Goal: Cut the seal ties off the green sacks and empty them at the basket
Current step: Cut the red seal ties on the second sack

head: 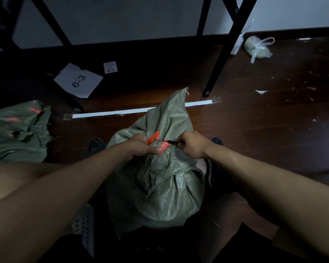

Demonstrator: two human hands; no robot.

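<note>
A full green woven sack (160,183) stands on the dark wooden floor between my feet, its neck bunched and bound by an orange-red seal tie (157,142). My left hand (141,147) grips the gathered neck and the tie. My right hand (191,146) holds a small dark cutting tool (172,142) whose tip touches the tie. A white perforated basket (84,228) shows partly below my left forearm.
Flat green sacks (17,130) with orange tags lie at the left. Black metal frame legs (222,54) rise behind the sack. A paper marked 6-3 (78,80), a white tape strip (133,111) and a tied plastic bag (257,47) lie on the floor.
</note>
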